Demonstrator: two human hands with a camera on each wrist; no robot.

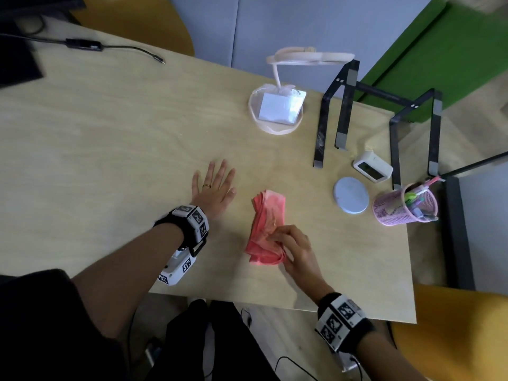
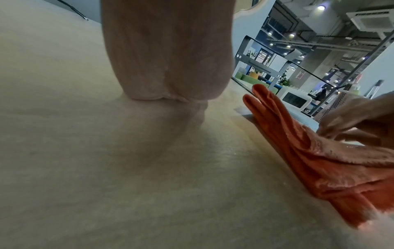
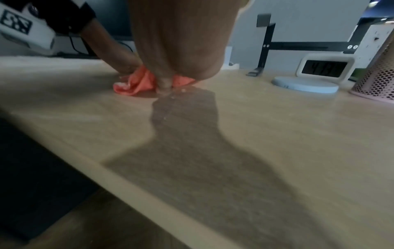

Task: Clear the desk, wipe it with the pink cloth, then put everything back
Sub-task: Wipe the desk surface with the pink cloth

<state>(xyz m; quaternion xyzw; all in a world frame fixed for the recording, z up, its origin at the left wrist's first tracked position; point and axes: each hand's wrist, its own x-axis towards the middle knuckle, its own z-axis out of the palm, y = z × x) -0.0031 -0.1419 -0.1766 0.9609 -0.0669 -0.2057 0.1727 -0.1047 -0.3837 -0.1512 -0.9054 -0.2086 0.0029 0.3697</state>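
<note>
The cloth (image 1: 266, 229) lies bunched on the desk (image 1: 110, 138), left of the coaster (image 1: 351, 195). Right hand (image 1: 295, 250) pinches its near end, probably for wiping. Left hand (image 1: 214, 188) rests flat, fingers straight, likely bracing.

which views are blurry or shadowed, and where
Head view: sharp, edges bowed by the wide lens. Left wrist view: left hand looms soft, pink cloth fairly clear. Right wrist view: smeared overall, right hand casting a dark shadow on the desk.
</note>
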